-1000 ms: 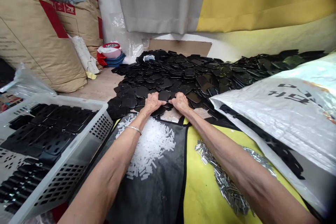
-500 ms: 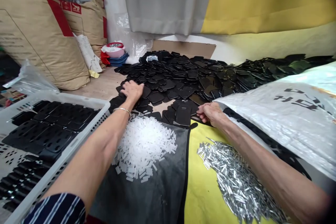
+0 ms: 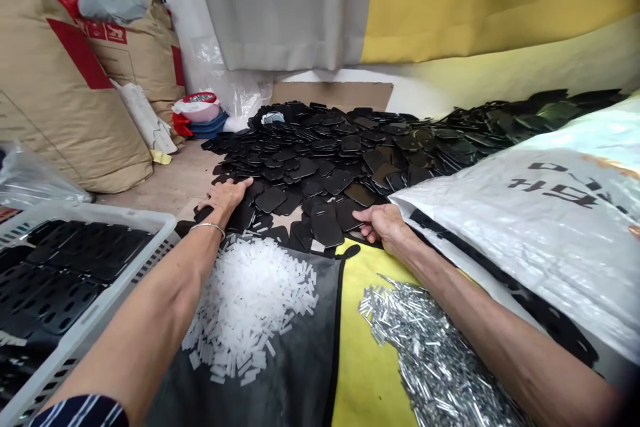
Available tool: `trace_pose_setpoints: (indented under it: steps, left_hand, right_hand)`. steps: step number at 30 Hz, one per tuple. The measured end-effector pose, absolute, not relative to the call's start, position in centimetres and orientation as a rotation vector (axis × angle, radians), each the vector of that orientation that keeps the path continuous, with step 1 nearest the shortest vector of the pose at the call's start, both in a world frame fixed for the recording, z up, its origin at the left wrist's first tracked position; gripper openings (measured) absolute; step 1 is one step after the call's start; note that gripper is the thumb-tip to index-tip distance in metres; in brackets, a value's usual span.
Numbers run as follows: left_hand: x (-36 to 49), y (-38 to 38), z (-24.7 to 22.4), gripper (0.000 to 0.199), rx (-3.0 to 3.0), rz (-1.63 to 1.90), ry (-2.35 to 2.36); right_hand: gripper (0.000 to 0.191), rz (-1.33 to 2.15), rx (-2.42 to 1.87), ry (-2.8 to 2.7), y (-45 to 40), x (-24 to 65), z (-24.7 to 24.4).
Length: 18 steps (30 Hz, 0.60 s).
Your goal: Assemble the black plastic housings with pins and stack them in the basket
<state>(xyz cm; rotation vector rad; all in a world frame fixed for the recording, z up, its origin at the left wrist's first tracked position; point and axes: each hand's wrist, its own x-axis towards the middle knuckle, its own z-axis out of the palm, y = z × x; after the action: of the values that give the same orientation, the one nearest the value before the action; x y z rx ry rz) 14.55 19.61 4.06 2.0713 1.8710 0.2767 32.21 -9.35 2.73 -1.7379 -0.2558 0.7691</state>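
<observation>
My left hand (image 3: 225, 200) lies with its fingers spread over the near left part of a heap of flat black plates (image 3: 300, 170). My right hand (image 3: 384, 223) pinches the edge of a black plate (image 3: 349, 213) at the near side of that heap. Another plate with a small slot (image 3: 327, 223) lies just left of it. Between my forearms, small white plastic tubes (image 3: 255, 300) are piled on a dark grey cloth (image 3: 295, 373). Thin silver metal pins (image 3: 435, 347) form a pile on a yellow cloth (image 3: 367, 373), partly under my right forearm.
At the left stands a white plastic crate (image 3: 163, 220) holding black perforated parts. A white woven sack (image 3: 515, 213) rises at the right. Large brown paper bags (image 3: 75, 100) and a pink bowl (image 3: 200, 110) are at the back left. Grey and yellow curtains (image 3: 400, 7) hang behind.
The view has shifted, so most things sit further left. My right hand has closed on the edge of a black plate; my left hand remains spread on the heap.
</observation>
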Motion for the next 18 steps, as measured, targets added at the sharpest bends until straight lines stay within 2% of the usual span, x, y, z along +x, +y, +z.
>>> trace_pose_setpoints:
  steps: [8,18]
  left_hand:
    - [16.1,14.1,3.4,0.069,2.237,0.295,1.714]
    - [17.2,9.0,6.0,0.065,2.308,0.313,1.425]
  right_hand:
    - [0.016,0.61,-1.576,-0.326,-13.4,30.1,4.3]
    - [0.022,0.926,-1.431,-0.352,-19.4,21.4,5.4]
